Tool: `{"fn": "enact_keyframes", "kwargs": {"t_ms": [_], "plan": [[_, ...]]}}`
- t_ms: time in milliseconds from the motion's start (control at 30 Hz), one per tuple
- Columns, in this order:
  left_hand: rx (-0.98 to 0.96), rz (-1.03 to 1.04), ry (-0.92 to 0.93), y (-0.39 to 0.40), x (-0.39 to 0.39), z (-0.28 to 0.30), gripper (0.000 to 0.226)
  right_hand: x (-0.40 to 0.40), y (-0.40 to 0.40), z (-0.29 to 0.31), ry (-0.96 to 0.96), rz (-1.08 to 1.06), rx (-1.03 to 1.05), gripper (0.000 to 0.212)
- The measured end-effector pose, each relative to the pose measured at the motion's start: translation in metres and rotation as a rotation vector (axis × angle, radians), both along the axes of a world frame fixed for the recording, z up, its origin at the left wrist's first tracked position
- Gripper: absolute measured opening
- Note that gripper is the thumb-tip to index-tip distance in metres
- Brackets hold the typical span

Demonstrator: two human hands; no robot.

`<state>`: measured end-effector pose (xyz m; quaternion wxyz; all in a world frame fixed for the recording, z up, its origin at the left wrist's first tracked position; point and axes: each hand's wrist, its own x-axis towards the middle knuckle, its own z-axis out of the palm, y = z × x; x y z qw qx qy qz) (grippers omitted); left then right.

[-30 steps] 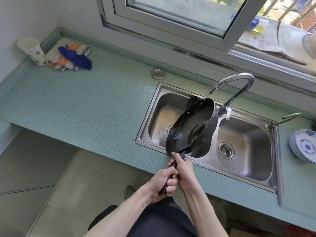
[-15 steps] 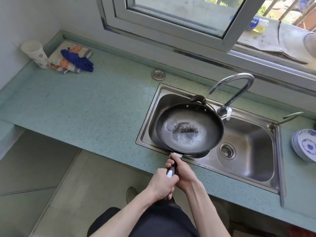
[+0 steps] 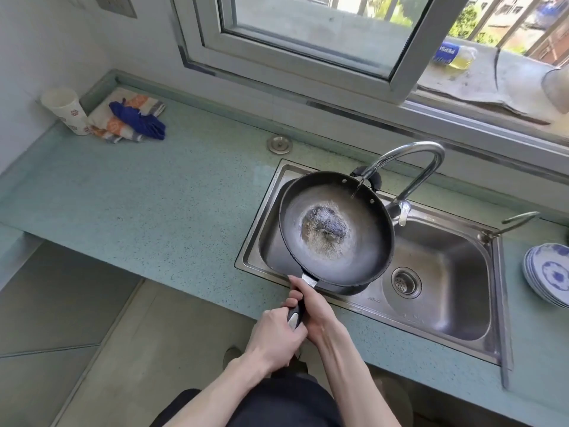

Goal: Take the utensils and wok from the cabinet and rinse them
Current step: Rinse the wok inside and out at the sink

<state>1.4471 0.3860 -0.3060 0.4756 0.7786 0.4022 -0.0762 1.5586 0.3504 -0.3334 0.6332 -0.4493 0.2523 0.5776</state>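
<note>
Gripped in both fists: wok handle (image 3: 297,312), left hand (image 3: 277,335) curled round the near end, right hand (image 3: 311,306) wrapped just ahead of it. Held level over the left basin of the steel sink (image 3: 443,306) — black wok (image 3: 337,228), a shallow pool of water at its centre. Thin trickle from the faucet (image 3: 409,163) onto the far rim. Off right, stacked blue-patterned plates (image 3: 549,274); far left on the speckled counter (image 3: 138,192) — folded cloths (image 3: 129,118), paper cup (image 3: 66,110).

Speckled green counter (image 3: 138,192) held a paper cup (image 3: 66,111), folded cloths (image 3: 129,118), sink (image 3: 431,291), stacked plates (image 3: 548,272).
</note>
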Motion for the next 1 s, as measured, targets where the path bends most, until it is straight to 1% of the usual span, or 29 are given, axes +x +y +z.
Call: {"fn": "enact_keyframes", "kwargs": {"t_ms": [200, 300, 400, 500, 633, 733, 867, 1000], "plan": [[0.117, 0.003, -0.012, -0.006, 0.001, -0.003, 0.030, 0.006, 0.000, 0.000, -0.025, 0.024, -0.004, 0.037], [0.211, -0.014, -0.016, -0.008, 0.001, -0.004, 0.034, 0.008, 0.001, 0.002, -0.007, 0.036, 0.004, 0.041], [0.302, -0.029, 0.015, -0.010, 0.001, -0.002, 0.033, 0.009, 0.003, 0.001, 0.024, 0.050, 0.004, 0.041], [0.334, -0.018, 0.052, -0.012, 0.001, 0.001, 0.032, 0.009, 0.004, -0.001, 0.046, 0.067, -0.002, 0.038], [0.274, 0.065, 0.053, -0.020, 0.002, 0.003, 0.027, 0.009, 0.001, 0.002, 0.076, 0.110, 0.016, 0.039], [0.149, 0.157, 0.052, -0.024, 0.003, 0.003, 0.026, 0.011, -0.001, 0.005, 0.071, 0.165, 0.032, 0.042], [-0.035, 0.279, 0.020, -0.028, 0.005, 0.004, 0.024, 0.012, -0.001, 0.001, 0.061, 0.221, 0.019, 0.037], [-0.057, 0.339, -0.010, -0.032, 0.004, 0.006, 0.027, 0.012, -0.001, -0.005, -0.011, 0.294, -0.005, 0.031]]}}
